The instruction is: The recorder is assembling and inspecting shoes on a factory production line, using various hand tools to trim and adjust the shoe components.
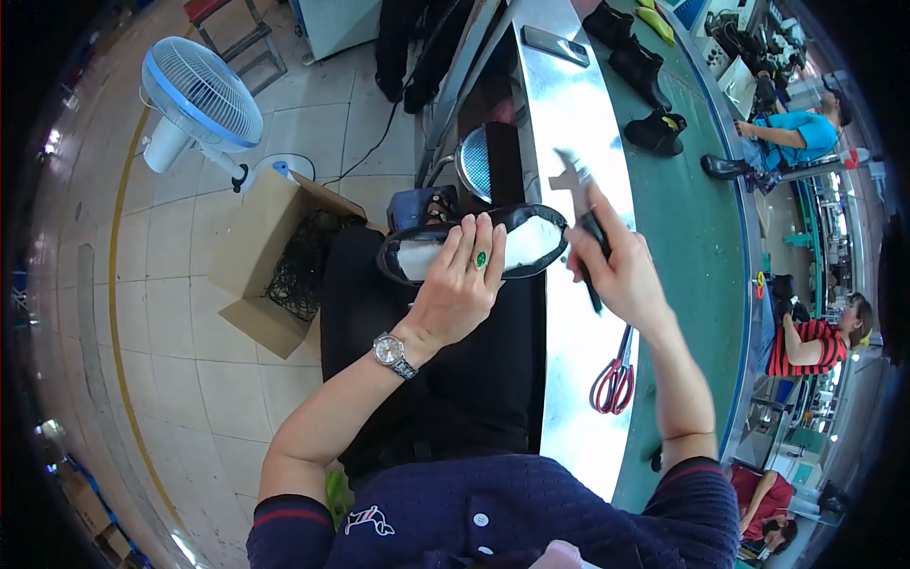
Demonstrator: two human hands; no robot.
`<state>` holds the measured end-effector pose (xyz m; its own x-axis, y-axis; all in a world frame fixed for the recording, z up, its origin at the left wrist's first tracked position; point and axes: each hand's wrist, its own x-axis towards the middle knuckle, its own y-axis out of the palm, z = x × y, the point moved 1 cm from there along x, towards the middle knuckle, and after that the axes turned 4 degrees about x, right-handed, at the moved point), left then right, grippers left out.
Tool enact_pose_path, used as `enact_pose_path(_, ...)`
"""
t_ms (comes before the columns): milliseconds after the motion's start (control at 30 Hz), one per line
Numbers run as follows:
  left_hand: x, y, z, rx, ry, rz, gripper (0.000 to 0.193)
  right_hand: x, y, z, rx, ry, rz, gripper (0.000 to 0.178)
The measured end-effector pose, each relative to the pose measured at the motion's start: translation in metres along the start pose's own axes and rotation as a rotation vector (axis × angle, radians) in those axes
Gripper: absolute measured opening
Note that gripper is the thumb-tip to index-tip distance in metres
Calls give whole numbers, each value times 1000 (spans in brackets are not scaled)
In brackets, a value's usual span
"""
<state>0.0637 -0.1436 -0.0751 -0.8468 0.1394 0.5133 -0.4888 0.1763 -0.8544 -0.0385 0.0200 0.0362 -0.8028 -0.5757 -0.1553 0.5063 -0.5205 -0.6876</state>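
Observation:
A black shoe upper (534,244) lies bottom up across my lap, its white insole ringed by folded black edges. My left hand (463,275) grips it around the middle, fingers over the insole and thumb hidden underneath. Just right of the toe end, my right hand (614,261) is closed round the dark handles of a pair of lasting pincers (574,182). Their metal head points away from me and is smeared by motion, apart from the shoe. Red-handled scissors (614,384) rest on the shiny metal bench edge (578,332) below my right hand.
A phone (555,45) lies at the bench's far end. Black boots (654,133) stand on the green conveyor belt (687,256) to the right. At left are an open carton (248,237) with dark netting and a fan (202,95). Several people sit beyond the belt.

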Motion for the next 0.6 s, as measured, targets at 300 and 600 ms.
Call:
enact_pose_path(300, 2, 0, -3, 43, -2, 24, 68, 1, 8, 0, 51, 99, -54, 59)
enact_pose_path(600, 6, -1, -3, 10, -22, -28, 42, -2, 18, 1, -103, -24, 50, 65)
